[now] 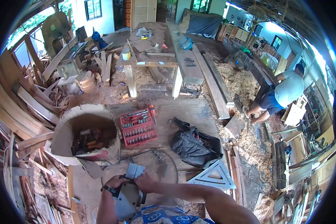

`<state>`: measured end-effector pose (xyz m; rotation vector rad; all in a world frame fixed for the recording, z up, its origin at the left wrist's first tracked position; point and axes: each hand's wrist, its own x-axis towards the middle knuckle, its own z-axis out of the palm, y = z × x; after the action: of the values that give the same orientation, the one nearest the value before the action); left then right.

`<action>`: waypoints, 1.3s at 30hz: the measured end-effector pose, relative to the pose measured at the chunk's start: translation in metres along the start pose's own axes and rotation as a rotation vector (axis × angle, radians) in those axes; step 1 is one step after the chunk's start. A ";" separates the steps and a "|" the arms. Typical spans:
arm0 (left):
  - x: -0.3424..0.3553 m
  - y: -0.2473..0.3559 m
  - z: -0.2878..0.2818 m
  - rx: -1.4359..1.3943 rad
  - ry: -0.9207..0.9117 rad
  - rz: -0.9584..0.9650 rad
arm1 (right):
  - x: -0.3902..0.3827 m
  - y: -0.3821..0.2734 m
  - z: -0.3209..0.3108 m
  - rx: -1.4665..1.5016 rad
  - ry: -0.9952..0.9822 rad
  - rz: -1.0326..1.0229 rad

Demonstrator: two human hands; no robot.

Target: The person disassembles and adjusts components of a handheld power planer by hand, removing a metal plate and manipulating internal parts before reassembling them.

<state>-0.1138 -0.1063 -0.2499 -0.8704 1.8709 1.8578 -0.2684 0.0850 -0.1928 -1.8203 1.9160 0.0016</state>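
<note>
Head, metal tool, between hands (touching)

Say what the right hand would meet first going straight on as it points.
Likely the flat grey plate just ahead of the right hand; whether they touch is unclear.

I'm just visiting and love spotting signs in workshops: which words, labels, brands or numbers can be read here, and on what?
Blue patterned garment: white printed marks, which I leave uncopied.
Can on the far bench: label too small to read.
Triangular square: any scale marks too small to read.
Cardboard drum: reddish marking, too blurred.
Metal tool at the hands: no readable lettering.
</note>
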 end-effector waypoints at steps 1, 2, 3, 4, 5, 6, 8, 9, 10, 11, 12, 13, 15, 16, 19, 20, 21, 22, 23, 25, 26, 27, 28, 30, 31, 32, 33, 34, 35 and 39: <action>0.001 0.001 0.001 -0.036 0.002 0.036 | 0.000 0.000 0.001 0.002 -0.002 -0.004; 0.001 0.002 0.001 -0.038 0.004 0.032 | 0.000 0.000 0.002 -0.002 0.019 0.013; 0.001 0.002 0.001 -0.046 -0.007 0.034 | -0.001 0.000 0.003 -0.005 0.040 0.030; -0.001 0.001 0.000 -0.055 -0.013 0.037 | -0.002 -0.001 0.000 -0.003 0.038 0.024; 0.000 -0.005 -0.002 -0.057 -0.008 0.033 | -0.004 -0.003 -0.004 0.009 0.062 0.005; 0.002 -0.013 -0.006 -0.064 -0.015 0.036 | -0.004 -0.005 -0.006 0.022 0.086 -0.014; 0.004 -0.012 -0.004 -0.068 -0.040 0.038 | -0.002 -0.002 -0.004 0.010 0.045 0.004; 0.005 -0.011 -0.002 -0.064 -0.029 0.022 | -0.002 0.000 -0.002 -0.005 0.006 0.016; 0.003 -0.008 -0.002 -0.060 -0.013 0.005 | -0.003 0.000 0.000 -0.003 0.005 0.016; 0.003 -0.005 -0.002 -0.060 -0.013 0.003 | -0.006 0.000 0.002 0.003 0.099 0.009; 0.003 -0.002 -0.003 -0.023 -0.008 0.041 | -0.008 0.000 0.004 0.008 0.192 0.003; 0.003 0.003 -0.001 0.016 -0.008 0.074 | -0.008 0.002 0.007 0.015 0.191 0.008; 0.002 0.009 0.001 -0.007 -0.006 0.120 | -0.004 0.005 0.016 -0.085 0.211 -0.014; -0.003 0.007 0.001 -0.033 0.000 0.165 | -0.001 0.004 0.016 -0.098 0.154 -0.027; 0.011 -0.018 -0.007 -0.038 -0.038 0.152 | 0.007 0.010 0.026 -0.105 0.106 -0.057; 0.013 -0.025 -0.009 -0.043 -0.032 0.155 | 0.007 0.009 0.034 -0.110 0.233 -0.065; 0.010 -0.014 -0.005 -0.020 -0.040 0.129 | 0.003 0.013 0.027 -0.042 0.215 -0.062; 0.004 -0.002 -0.002 -0.001 -0.025 0.115 | 0.000 0.010 0.014 -0.037 0.148 -0.047; 0.001 -0.002 -0.002 0.019 -0.012 0.106 | -0.004 0.005 0.003 -0.044 0.090 -0.034; -0.002 -0.002 -0.002 0.024 0.013 0.087 | -0.008 0.003 0.004 -0.018 0.124 -0.033; -0.001 0.001 -0.003 0.025 -0.002 0.071 | -0.008 0.004 0.005 -0.006 0.184 0.000; -0.003 0.002 -0.002 0.025 -0.017 0.053 | -0.011 0.004 0.008 0.005 0.172 -0.016; -0.001 0.001 -0.002 0.016 -0.008 0.042 | -0.012 0.005 0.008 0.032 0.199 -0.030; -0.002 -0.003 -0.001 -0.020 -0.022 0.053 | -0.011 0.005 0.007 0.068 0.217 -0.057; 0.000 -0.002 -0.002 -0.029 -0.049 0.048 | -0.010 0.008 0.004 0.062 0.183 -0.041; 0.000 -0.002 -0.002 -0.034 -0.046 0.044 | -0.010 0.009 0.003 0.056 0.149 -0.024; -0.002 -0.003 -0.002 -0.046 -0.054 0.046 | -0.011 0.007 0.004 0.059 0.143 -0.029; -0.002 -0.003 -0.003 -0.056 -0.061 0.051 | -0.012 0.006 0.004 0.089 0.232 -0.037; -0.002 -0.003 -0.004 -0.060 -0.057 0.049 | -0.012 0.005 0.005 0.120 0.320 -0.045; -0.002 -0.007 -0.008 -0.043 -0.047 0.022 | -0.006 0.005 0.005 0.068 0.229 -0.063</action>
<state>-0.1065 -0.1134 -0.2534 -0.8158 1.8260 1.9214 -0.2715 0.0927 -0.1966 -1.9030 1.9820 -0.3019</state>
